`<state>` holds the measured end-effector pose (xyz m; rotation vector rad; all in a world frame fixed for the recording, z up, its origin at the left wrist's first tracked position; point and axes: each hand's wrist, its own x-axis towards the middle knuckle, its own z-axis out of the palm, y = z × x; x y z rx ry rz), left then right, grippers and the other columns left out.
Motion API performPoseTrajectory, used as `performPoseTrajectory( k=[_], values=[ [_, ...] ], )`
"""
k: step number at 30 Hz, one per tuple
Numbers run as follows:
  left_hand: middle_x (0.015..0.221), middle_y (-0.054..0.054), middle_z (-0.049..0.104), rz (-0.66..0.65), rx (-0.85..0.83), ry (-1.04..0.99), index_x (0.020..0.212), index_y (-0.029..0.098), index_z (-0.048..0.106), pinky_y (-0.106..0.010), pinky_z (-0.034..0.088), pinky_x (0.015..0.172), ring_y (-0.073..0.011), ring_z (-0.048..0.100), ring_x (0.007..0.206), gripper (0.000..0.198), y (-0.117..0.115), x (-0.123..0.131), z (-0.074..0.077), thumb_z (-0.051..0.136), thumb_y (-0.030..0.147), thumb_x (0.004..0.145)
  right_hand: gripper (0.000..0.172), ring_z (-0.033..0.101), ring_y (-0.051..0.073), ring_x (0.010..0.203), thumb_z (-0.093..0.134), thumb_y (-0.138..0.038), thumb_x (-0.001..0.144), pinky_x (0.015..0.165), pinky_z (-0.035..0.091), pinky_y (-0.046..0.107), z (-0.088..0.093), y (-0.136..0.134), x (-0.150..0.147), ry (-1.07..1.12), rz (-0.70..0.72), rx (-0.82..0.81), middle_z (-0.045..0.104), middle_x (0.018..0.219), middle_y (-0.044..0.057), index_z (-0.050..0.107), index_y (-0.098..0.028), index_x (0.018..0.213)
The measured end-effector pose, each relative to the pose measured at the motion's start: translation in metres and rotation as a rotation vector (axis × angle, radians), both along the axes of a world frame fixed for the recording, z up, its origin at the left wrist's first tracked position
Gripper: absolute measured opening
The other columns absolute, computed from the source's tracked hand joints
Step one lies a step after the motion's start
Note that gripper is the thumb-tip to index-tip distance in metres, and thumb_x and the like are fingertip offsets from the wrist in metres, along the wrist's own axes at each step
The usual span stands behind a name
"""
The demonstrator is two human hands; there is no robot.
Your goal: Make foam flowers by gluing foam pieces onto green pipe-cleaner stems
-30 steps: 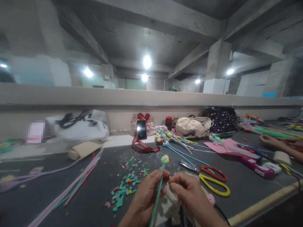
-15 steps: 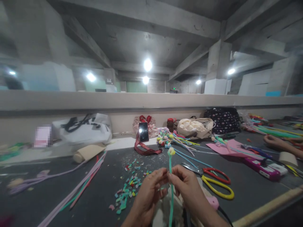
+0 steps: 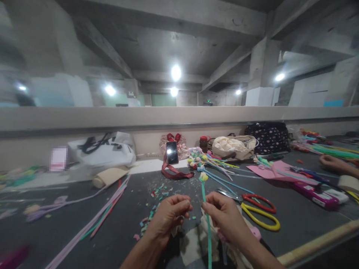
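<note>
My right hand (image 3: pixel 223 216) pinches a green chenille stem (image 3: pixel 209 239) that stands nearly upright and runs down past the lower edge. A small yellow and cream flower head (image 3: pixel 203 177) tops it. To the left, apart from the stem, is my left hand (image 3: pixel 169 218), its thumb and fingertips drawn together; whatever may be between them is too small to make out. Small cut scraps (image 3: pixel 145 222) in green, pink and yellow lie beside and behind the left hand. Scissors with one red and one yellow handle loop (image 3: pixel 260 218) rest just right of my right hand.
A bunch of stems with colourful heads (image 3: pixel 198 158) lies farther back, near a propped phone (image 3: pixel 172 152). Long lilac stems (image 3: pixel 95 209) lie on the left. A pink sheet (image 3: pixel 273 170) and a magenta device (image 3: pixel 315 195) are to the right, near another person's hand (image 3: pixel 331 162).
My left hand has moved left, away from the stem and my right hand. The right hand keeps its pinch on the stem, which leans slightly more. The view has shifted a little.
</note>
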<state>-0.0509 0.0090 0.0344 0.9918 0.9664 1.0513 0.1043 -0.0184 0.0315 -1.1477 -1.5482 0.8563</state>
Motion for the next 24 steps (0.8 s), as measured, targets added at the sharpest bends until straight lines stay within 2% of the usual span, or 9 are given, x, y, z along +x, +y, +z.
performPoseTrajectory(
  k=[3, 7, 12, 16, 21, 24],
  values=[
    [0.054, 0.001, 0.058, 0.0, 0.065, 0.052, 0.062, 0.013, 0.055, -0.015, 0.029, 0.04, -0.0059, 0.047, 0.044, 0.013, -0.004, -0.004, -0.001, 0.063, 0.021, 0.057, 0.015, 0.036, 0.006, 0.04, 0.049, -0.024, 0.074, 0.038, 0.029, 0.017, -0.001, 0.001, -0.003, -0.022, 0.014, -0.004, 0.036, 0.05, -0.007, 0.05, -0.015, 0.062],
    [0.051, 0.003, 0.053, 0.018, 0.137, 0.17, 0.061, 0.015, 0.05, -0.015, 0.026, 0.037, -0.0062, 0.044, 0.042, 0.017, -0.004, -0.007, -0.004, 0.057, 0.031, 0.063, 0.016, 0.036, 0.006, 0.041, 0.049, -0.024, 0.073, 0.038, 0.03, 0.016, 0.002, -0.001, -0.004, -0.035, 0.022, -0.01, 0.037, 0.05, -0.007, 0.05, -0.015, 0.061],
    [0.039, 0.009, 0.035, 0.106, 0.195, 0.283, 0.05, 0.018, 0.038, -0.016, 0.018, 0.033, -0.0042, 0.026, 0.033, 0.03, 0.003, -0.006, -0.009, 0.047, 0.04, 0.068, 0.017, 0.028, 0.003, 0.032, 0.048, -0.026, 0.074, 0.031, 0.023, 0.015, 0.003, -0.003, 0.0, -0.014, -0.009, -0.075, 0.032, 0.043, -0.01, 0.047, -0.017, 0.06],
    [0.035, 0.01, 0.025, 0.138, 0.228, 0.31, 0.043, 0.019, 0.031, -0.019, 0.012, 0.034, -0.0042, 0.017, 0.034, 0.038, 0.002, -0.006, -0.009, 0.048, 0.042, 0.068, 0.016, 0.035, 0.004, 0.035, 0.051, -0.027, 0.073, 0.033, 0.026, 0.014, 0.006, -0.005, 0.007, 0.042, -0.004, -0.07, 0.036, 0.046, -0.009, 0.048, -0.017, 0.061],
    [0.036, 0.009, 0.031, 0.089, 0.25, 0.316, 0.047, 0.018, 0.038, -0.018, 0.016, 0.035, -0.0048, 0.023, 0.033, 0.032, -0.005, -0.005, -0.008, 0.046, 0.039, 0.07, 0.016, 0.033, 0.004, 0.034, 0.053, -0.029, 0.072, 0.033, 0.024, 0.015, 0.013, -0.007, 0.013, 0.111, 0.033, -0.12, 0.036, 0.042, -0.009, 0.051, -0.016, 0.064],
    [0.048, 0.006, 0.045, -0.024, 0.287, 0.255, 0.066, 0.018, 0.05, -0.017, 0.022, 0.035, -0.0053, 0.034, 0.035, 0.022, -0.01, -0.004, -0.01, 0.044, 0.037, 0.072, 0.016, 0.031, 0.004, 0.033, 0.054, -0.03, 0.072, 0.032, 0.022, 0.014, 0.015, -0.008, 0.013, 0.136, 0.052, -0.148, 0.039, 0.041, -0.009, 0.052, -0.017, 0.064]
  ],
)
